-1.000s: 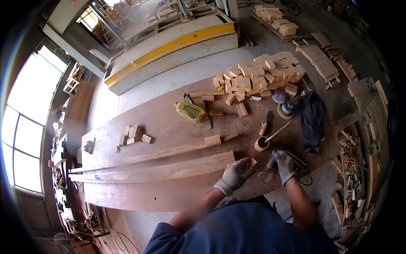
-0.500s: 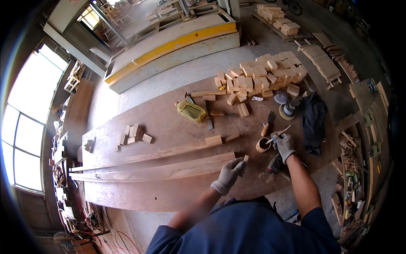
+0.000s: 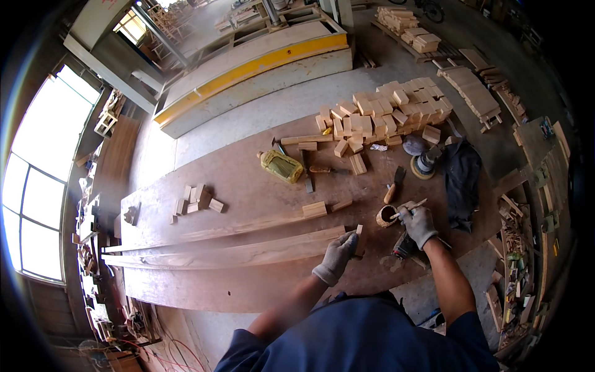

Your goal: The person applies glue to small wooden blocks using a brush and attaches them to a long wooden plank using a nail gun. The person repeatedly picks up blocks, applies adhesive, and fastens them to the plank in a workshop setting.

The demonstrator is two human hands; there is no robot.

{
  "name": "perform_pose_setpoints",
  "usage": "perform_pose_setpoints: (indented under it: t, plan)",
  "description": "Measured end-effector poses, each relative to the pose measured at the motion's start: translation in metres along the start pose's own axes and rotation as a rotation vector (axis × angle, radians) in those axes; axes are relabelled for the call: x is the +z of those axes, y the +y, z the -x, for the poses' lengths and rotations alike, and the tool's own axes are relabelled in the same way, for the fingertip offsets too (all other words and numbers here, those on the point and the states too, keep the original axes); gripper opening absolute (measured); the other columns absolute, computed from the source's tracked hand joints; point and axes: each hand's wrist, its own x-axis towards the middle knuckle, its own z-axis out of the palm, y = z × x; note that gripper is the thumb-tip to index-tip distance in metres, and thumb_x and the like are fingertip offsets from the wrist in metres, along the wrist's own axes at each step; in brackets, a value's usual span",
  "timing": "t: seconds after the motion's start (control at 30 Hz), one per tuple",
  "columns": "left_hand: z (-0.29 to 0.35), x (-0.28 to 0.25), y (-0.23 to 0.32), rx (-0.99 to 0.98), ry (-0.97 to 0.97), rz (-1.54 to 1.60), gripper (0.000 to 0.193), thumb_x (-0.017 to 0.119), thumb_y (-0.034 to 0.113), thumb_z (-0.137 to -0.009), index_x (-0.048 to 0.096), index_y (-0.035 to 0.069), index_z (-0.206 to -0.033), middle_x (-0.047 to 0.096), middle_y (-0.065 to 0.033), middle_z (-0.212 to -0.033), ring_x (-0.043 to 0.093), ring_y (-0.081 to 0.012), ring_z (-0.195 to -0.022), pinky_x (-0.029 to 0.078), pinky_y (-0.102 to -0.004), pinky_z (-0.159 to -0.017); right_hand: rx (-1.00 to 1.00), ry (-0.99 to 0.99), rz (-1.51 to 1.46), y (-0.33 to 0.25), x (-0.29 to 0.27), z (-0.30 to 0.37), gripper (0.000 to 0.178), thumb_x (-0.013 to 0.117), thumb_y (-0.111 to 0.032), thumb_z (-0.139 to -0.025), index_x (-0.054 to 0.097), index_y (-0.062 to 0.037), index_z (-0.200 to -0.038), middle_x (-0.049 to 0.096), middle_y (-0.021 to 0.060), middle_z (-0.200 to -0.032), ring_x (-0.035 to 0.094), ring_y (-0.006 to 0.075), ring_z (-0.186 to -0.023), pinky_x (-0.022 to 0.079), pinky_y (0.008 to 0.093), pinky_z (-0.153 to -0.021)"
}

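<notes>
My gloved left hand [image 3: 337, 258] is closed on a small wood block [image 3: 359, 230], held up near the end of a long wooden board [image 3: 279, 245]. Between the fingers of my gloved right hand [image 3: 419, 225] is a thin, pale-handled stick, perhaps a brush [image 3: 418, 204]. Its lower end is at the mouth of a small round pot [image 3: 380, 216] with a dark inside; the tip cannot be made out. A black and red power tool [image 3: 406, 245] lies just below my right hand. Beyond the pot rests a wooden-handled scraper-like tool [image 3: 392, 188].
Stacked wood blocks [image 3: 384, 118] fill the table's far right, near a sander [image 3: 424, 163] and dark cloth [image 3: 462, 183]. A yellowish bottle [image 3: 282, 166], a hammer [image 3: 308, 170] and a wooden-handled tool [image 3: 328, 170] lie mid-table. More blocks [image 3: 197, 197] sit left.
My right hand and the stick have shifted slightly down, with the stick's end now lower at the pot. The block in my left hand has tilted more upright.
</notes>
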Motion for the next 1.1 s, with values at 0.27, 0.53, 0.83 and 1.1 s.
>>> perform_pose_setpoints:
  t: [0.27,0.53,0.83,1.1]
  plan:
    - [0.000,-0.005,-0.004,0.031,-0.052,0.150,0.047,0.052,0.036,-0.113,0.057,0.001,-0.144,0.069,-0.0105,-0.119,0.070,-0.0233,-0.099,0.059,-0.0372,-0.086,0.112,0.056,-0.179,-0.004,-0.002,0.002,0.022,0.064,-0.022,-0.104,0.072,-0.0022,-0.101,0.075,0.0085,-0.079,0.070,0.0160,-0.067,0.056,0.0342,-0.065]
    - [0.003,0.006,0.006,0.002,-0.060,0.326,0.047,0.049,0.030,-0.113,0.052,0.000,-0.149,0.066,-0.0136,-0.127,0.069,-0.0269,-0.109,0.059,-0.0402,-0.093,0.105,0.004,-0.163,0.007,0.010,0.005,0.020,0.064,-0.020,-0.104,0.073,-0.0025,-0.100,0.074,0.0061,-0.079,0.068,0.0135,-0.064,0.054,0.0327,-0.061]
    - [-0.009,-0.001,-0.006,-0.024,-0.086,0.386,0.046,0.050,0.025,-0.112,0.049,0.001,-0.152,0.065,-0.0142,-0.133,0.068,-0.0283,-0.115,0.057,-0.0436,-0.099,0.317,0.174,-0.499,0.007,-0.010,0.012,0.018,0.065,-0.023,-0.106,0.071,-0.0062,-0.104,0.072,0.0027,-0.079,0.063,0.0088,-0.059,0.051,0.0266,-0.053]
    - [-0.017,-0.002,-0.009,0.048,-0.132,0.228,0.047,0.052,0.026,-0.112,0.048,0.003,-0.153,0.066,-0.0120,-0.133,0.067,-0.0259,-0.115,0.058,-0.0421,-0.097,0.375,0.204,-0.546,0.010,-0.014,0.014,0.019,0.065,-0.025,-0.105,0.072,-0.0069,-0.105,0.073,0.0049,-0.080,0.066,0.0113,-0.059,0.053,0.0269,-0.052]
